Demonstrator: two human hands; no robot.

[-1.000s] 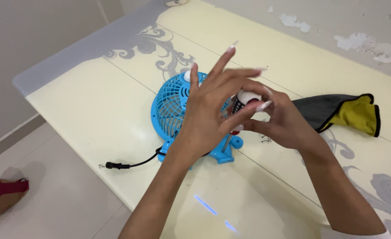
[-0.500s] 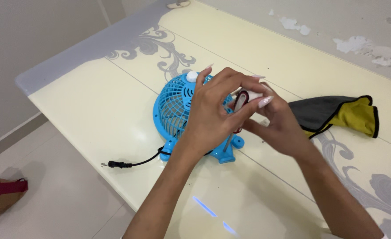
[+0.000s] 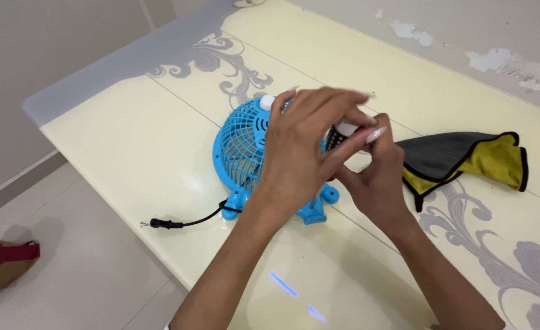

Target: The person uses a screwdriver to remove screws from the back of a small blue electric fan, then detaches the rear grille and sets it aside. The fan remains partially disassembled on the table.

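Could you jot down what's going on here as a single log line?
left hand: over blue fan, pinching small white-and-black part | right hand: at same part | grey-yellow cloth: on table | plug: loose

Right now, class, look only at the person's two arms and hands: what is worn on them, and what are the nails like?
Both forearms are bare, with no sleeves, watch or bracelet in view. The left hand shows no ring. The right hand has long, pale, pointed nails. No gloves on either.

Counted on the table [image 3: 129, 140]: one blue fan [image 3: 242, 150], one black plug cord [image 3: 187, 221], one grey-and-yellow cloth [image 3: 465, 159], two hands.
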